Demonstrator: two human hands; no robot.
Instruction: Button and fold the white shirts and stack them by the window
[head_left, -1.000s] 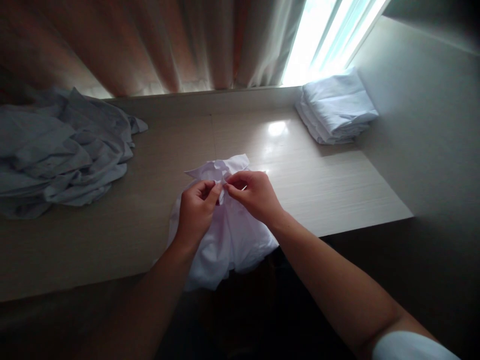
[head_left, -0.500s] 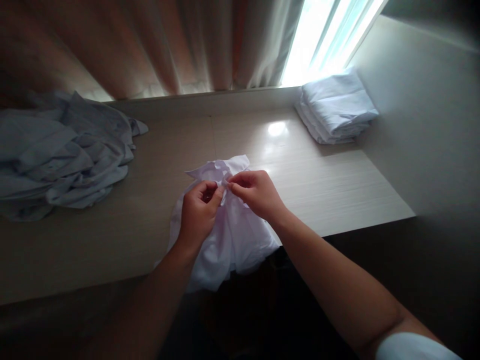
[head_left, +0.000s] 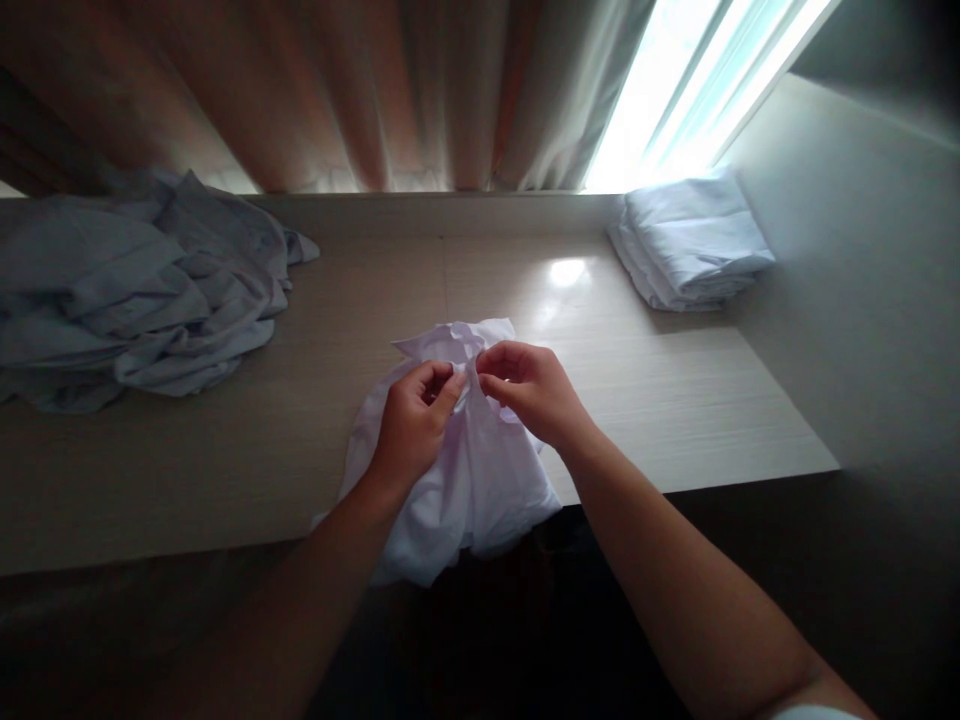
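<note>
A white collared shirt (head_left: 495, 480) lies at the front of the table, its lower part hanging over the edge. Its collar points away from me. My left hand (head_left: 417, 415) pinches the front of the shirt just below the collar, thumb against curled fingers. Close beside it, my right hand (head_left: 529, 385) holds the other side of the front opening between thumb and fingertips. Whether a button sits between the fingers is too small to make out.
A loose heap of white clothes (head_left: 150, 290) lies on the left of the table (head_left: 712, 400). A neat folded stack of white clothes (head_left: 694, 235) sits at the back right, against a side panel (head_left: 847, 280). Curtains (head_left: 337, 90) hang behind, with a bright window at right.
My right thumb and index finger have parted a little and shifted slightly away from the left fingertips. The left hand keeps its pinch. The whole view has tilted slightly.
</note>
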